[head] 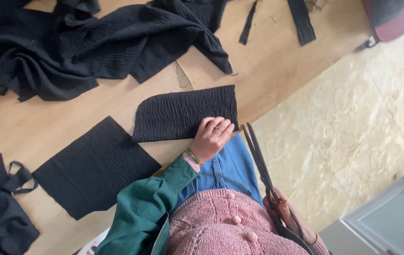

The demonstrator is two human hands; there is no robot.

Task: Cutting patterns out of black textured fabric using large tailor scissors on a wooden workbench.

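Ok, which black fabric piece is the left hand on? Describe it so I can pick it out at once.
Start at the wooden table and go to its near edge, where the left hand rests. Under its fingers lies the crinkled black piece, flat, with one rounded corner. The square black piece beside it has smoother cloth, and the big black fabric heap behind is bunched.

- The crinkled fabric piece (183, 113) under the left hand's fingers (218, 126) is black with a fine ribbed ripple.
- The flat fabric square (95, 167), away from those fingers, is plain black.
- The scissors (261, 160) in the right hand (284, 215) are dark grey-black.
- The left sleeve (147, 208) is deep green, its cuff (191, 162) pink.
- The knitted cardigan (220, 226) is dusty pink; the denim (228, 167) is blue.
- The table (268, 66) is pale wood; the floor (353, 113) is cream marble-veined.
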